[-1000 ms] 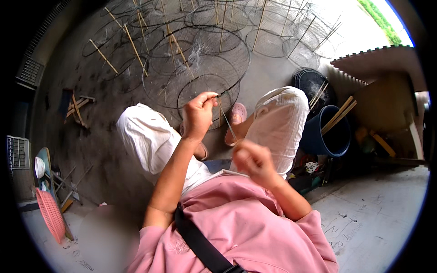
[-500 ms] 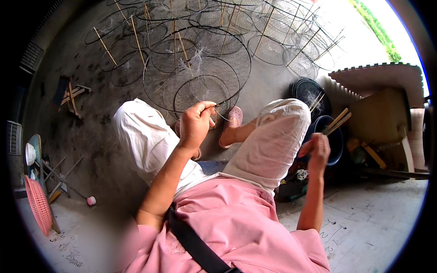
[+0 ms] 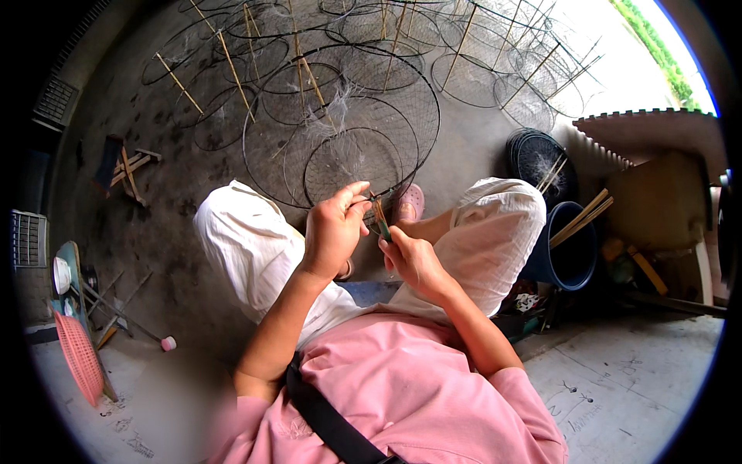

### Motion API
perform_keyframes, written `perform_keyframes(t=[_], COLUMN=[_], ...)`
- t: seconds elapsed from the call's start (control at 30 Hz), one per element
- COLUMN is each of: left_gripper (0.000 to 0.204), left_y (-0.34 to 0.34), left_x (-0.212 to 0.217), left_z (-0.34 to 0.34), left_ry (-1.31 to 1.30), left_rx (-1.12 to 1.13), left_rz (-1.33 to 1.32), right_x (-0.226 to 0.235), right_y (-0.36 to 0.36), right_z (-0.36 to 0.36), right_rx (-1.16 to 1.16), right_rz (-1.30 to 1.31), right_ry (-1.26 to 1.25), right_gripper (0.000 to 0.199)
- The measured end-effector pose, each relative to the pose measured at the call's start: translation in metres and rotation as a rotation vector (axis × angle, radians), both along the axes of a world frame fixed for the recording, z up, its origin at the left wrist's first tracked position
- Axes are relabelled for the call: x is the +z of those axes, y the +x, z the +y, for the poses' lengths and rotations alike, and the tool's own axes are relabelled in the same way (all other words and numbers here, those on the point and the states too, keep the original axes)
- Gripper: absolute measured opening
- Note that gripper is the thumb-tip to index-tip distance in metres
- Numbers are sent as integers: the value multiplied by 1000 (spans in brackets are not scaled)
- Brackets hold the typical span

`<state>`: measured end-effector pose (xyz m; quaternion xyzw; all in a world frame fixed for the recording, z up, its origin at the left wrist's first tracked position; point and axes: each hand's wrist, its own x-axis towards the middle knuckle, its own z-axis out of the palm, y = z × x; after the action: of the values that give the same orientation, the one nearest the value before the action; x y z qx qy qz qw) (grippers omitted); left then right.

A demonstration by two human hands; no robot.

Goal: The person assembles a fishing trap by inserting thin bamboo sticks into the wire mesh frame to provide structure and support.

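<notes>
A round net trap (image 3: 386, 116) with dark wire hoops and fine mesh stands in front of my knees, its near rim reaching my fingers. My left hand (image 3: 331, 232) pinches that rim between thumb and fingers. Closed round a slim green-and-brown tool (image 3: 381, 219) is my right hand (image 3: 419, 264); the tool points up and away, its tip at the rim beside my left fingertips. Its exact kind is too small to tell. White tangled strands (image 3: 332, 112) hang inside the mesh.
More hooped nets (image 3: 471, 46) with bamboo sticks spread across the far floor. At my right are a blue bucket (image 3: 558, 263) holding sticks (image 3: 583, 218) and a stack of black netted hoops (image 3: 533, 158). A pink basket (image 3: 79, 357) and a wooden stand (image 3: 127, 172) are leftward.
My right hand has come from beside the blue bucket to the net's rim, now with the slim tool in view. My left hand stays at the rim.
</notes>
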<state>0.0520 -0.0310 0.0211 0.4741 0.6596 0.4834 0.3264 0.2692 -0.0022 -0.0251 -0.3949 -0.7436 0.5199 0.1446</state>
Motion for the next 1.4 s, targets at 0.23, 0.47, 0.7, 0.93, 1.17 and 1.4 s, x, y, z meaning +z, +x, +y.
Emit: perform_keyframes(t=[0.23, 0.47, 0.7, 0.93, 1.17, 1.4], left_gripper=[30, 35, 29, 18, 13, 13], left_y=[-3, 3, 4, 6, 6, 17], left_x=[-5, -9, 3, -1, 8, -1], left_z=[4, 6, 11, 9, 5, -5], left_ry=[-114, 254, -4, -55, -102, 32], left_rx=[-47, -67, -128, -108, -129, -51], left_rz=[0, 394, 76, -4, -102, 144], right_x=[-3, 79, 103, 136, 25, 128], right_y=[9, -36, 56, 75, 58, 34], right_z=[63, 93, 96, 64, 36, -32], right_rx=[-362, -20, -107, -132, -132, -46], right_rz=[612, 277, 533, 700, -490, 396], right_ry=[-148, 583, -241, 279, 730, 425], right_gripper=[24, 20, 15, 9, 11, 67])
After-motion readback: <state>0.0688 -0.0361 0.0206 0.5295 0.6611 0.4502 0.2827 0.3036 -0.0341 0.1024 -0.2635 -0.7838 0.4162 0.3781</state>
